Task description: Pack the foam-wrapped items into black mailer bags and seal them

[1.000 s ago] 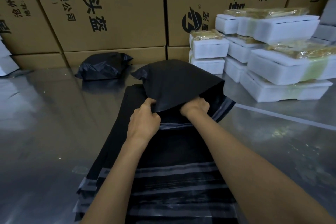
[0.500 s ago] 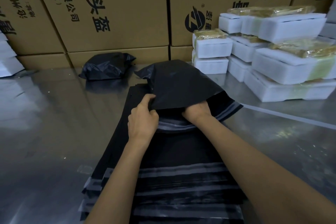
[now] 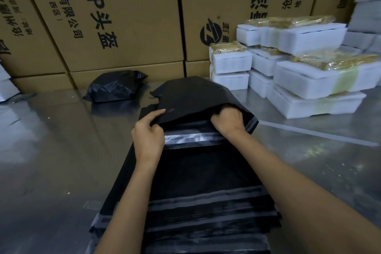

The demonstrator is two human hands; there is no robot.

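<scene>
Left hand [image 3: 148,138] pinching mailer bag [image 3: 195,99] mouth edge, right hand [image 3: 227,119] gripping opposite edge, forearms extended.

Warehouse packing station: stacked printed cartons [image 3: 127,16], foam-wrapped items [image 3: 305,80], steel table [image 3: 51,161].

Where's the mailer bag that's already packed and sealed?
In the head view, the sealed mailer bag lies far left of centre on the metal table, against the cardboard boxes, beyond and left of both hands.
</scene>
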